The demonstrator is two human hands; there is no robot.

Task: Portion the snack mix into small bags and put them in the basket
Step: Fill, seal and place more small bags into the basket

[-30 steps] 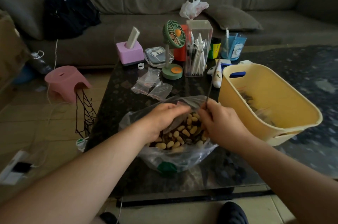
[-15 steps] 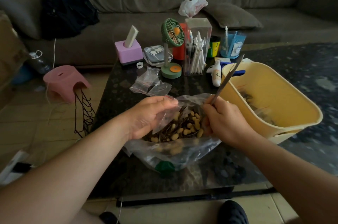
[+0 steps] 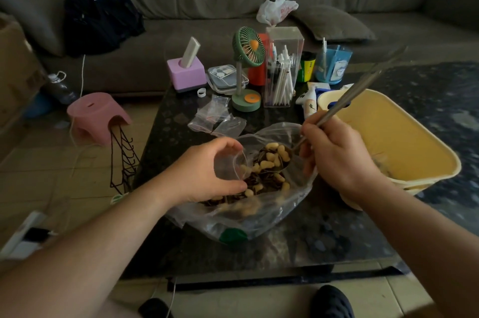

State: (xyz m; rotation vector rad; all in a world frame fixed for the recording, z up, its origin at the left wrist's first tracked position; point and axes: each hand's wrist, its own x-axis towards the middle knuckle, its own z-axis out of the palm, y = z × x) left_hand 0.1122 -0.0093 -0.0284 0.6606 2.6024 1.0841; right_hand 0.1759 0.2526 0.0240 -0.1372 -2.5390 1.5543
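Whereas a second ago my left hand [image 3: 207, 172] lay buried among the nuts in the big bag [image 3: 248, 214], it now has its grip curled round a small bag [image 3: 229, 166], holding the mouth open and tilted toward the middle of the big bag. That small bag looks empty so far, though a few pieces may show through its film; I cannot tell. To my mind the scoop-and-fill step has begun, and no portion is yet made from this load.

Just right of that, over the big bag's centre, a spoon [image 3: 282, 159] has come up loaded with pale peanut-shaped pieces, where earlier its long handle stood nearly upright. My right hand [image 3: 337, 157] has its grip clamped on the spoon's handle, which slants up and away past the big bag's far right rim.

The big bag sits open on the dark surface [image 3: 324, 234], holding snack mix [image 3: 264, 175]: pale nuts and dark sticks. Beyond it, a few spare bags [image 3: 217, 118] lie flat and empty.

Right of the big bag, touching my right hand's far side, stands the yellow basket [image 3: 404, 136]. Something lies inside it, probably filled bags, but it is too blurred to be sure.
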